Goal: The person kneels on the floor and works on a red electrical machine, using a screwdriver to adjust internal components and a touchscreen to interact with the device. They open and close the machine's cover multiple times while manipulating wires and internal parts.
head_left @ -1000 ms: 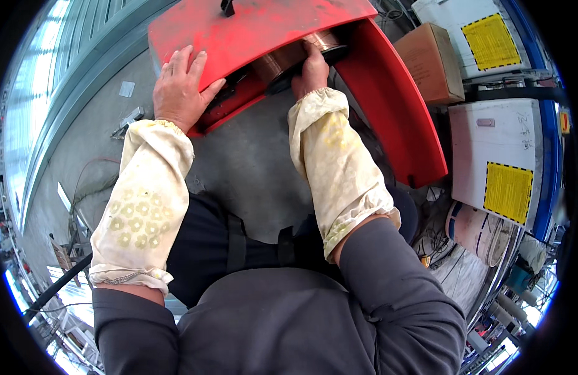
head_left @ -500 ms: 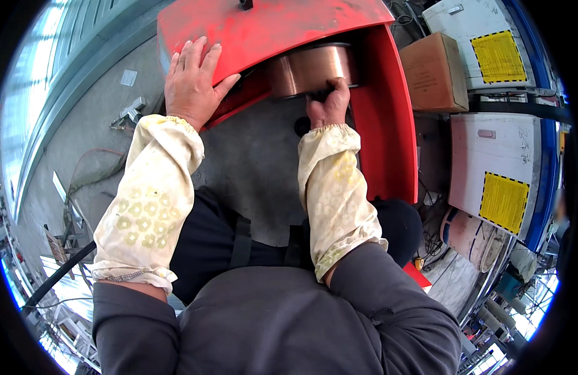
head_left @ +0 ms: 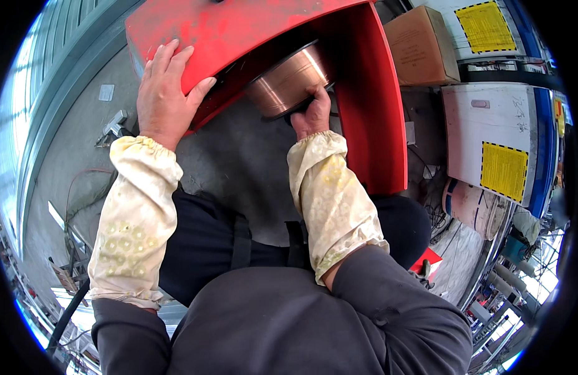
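A spool of copper-coloured wire (head_left: 288,80) with dark rims sits tilted in the opening of a red metal housing (head_left: 239,28). My right hand (head_left: 314,114) grips the spool at its near side, the thumb over the rim and the other fingers mostly hidden. My left hand (head_left: 166,94) rests on the left part of the red lid, fingers spread. Its thumb reaches along the lid's lower edge. What lies deeper inside the housing is in shadow.
To the right stand a cardboard box (head_left: 420,49) and white cabinets (head_left: 483,119) with yellow labels. A pinkish drum (head_left: 473,209) lies below them. On the grey floor at left are a metal clamp-like piece (head_left: 116,125) and a paper scrap (head_left: 106,92).
The spool has tilted, its right end now higher, and shifted slightly left with my right hand. The housing and my left hand appear further left in view.
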A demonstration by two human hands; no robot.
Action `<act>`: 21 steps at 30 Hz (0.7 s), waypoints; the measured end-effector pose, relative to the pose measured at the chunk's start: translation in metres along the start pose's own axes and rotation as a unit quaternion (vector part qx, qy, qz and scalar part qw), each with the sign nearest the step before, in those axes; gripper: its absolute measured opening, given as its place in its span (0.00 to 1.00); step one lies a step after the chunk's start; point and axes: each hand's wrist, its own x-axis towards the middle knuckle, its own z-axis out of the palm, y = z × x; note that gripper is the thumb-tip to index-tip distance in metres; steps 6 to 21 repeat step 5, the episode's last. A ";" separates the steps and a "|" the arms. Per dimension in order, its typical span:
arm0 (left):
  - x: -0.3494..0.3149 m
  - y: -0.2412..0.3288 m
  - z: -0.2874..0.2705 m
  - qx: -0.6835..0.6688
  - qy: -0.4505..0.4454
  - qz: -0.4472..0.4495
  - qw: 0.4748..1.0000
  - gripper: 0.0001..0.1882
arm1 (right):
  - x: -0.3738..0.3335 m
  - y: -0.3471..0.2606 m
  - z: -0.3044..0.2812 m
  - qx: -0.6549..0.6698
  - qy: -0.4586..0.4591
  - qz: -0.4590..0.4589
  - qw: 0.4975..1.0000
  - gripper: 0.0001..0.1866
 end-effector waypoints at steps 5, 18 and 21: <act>-0.014 0.010 -0.013 -0.102 -0.038 -0.011 0.994 0.29 | -0.009 -0.002 -0.003 0.020 0.006 0.012 1.000 0.14; -0.014 0.010 -0.013 -0.102 -0.038 -0.011 0.994 0.29 | -0.009 -0.002 -0.003 0.020 0.006 0.012 1.000 0.14; -0.014 0.010 -0.013 -0.102 -0.038 -0.011 0.994 0.29 | -0.009 -0.002 -0.003 0.020 0.006 0.012 1.000 0.14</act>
